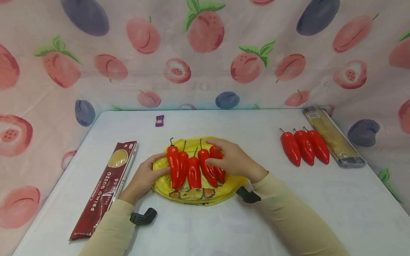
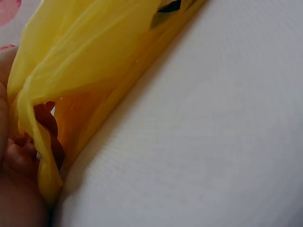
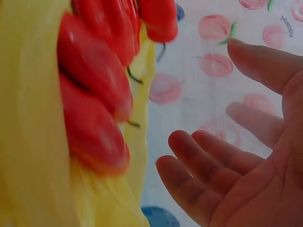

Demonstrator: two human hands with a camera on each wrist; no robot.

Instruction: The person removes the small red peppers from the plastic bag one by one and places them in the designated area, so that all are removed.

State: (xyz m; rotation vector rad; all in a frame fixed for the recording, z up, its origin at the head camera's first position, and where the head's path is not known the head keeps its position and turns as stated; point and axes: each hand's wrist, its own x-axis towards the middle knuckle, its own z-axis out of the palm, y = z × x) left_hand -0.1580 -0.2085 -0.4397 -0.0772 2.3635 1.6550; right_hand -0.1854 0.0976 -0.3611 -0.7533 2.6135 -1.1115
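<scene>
Several red peppers (image 1: pixel 193 172) lie side by side on a yellow plastic bag (image 1: pixel 163 190), stems pointing away from me. My left hand (image 1: pixel 145 178) is at the bag's left edge and grips the plastic; its fingertips are close to the leftmost pepper (image 1: pixel 174 167). In the left wrist view, yellow plastic (image 2: pixel 80 61) runs past the curled fingers (image 2: pixel 21 158). Over the right end of the row hovers my right hand (image 1: pixel 235 160), partly hiding the rightmost pepper (image 1: pixel 216 152). The right wrist view shows this hand (image 3: pixel 246 175) with fingers spread and holding nothing, apart from the peppers (image 3: pixel 94 127).
Three more red peppers (image 1: pixel 305 147) lie at the right, beside a clear pack of spaghetti (image 1: pixel 334 137). A dark red spaghetti pack (image 1: pixel 104 192) is on the left. Toward the back of the white table (image 1: pixel 205 234) sits a small purple wrapped sweet (image 1: pixel 159 121). Fruit-patterned cloth (image 1: pixel 205 71) hangs behind.
</scene>
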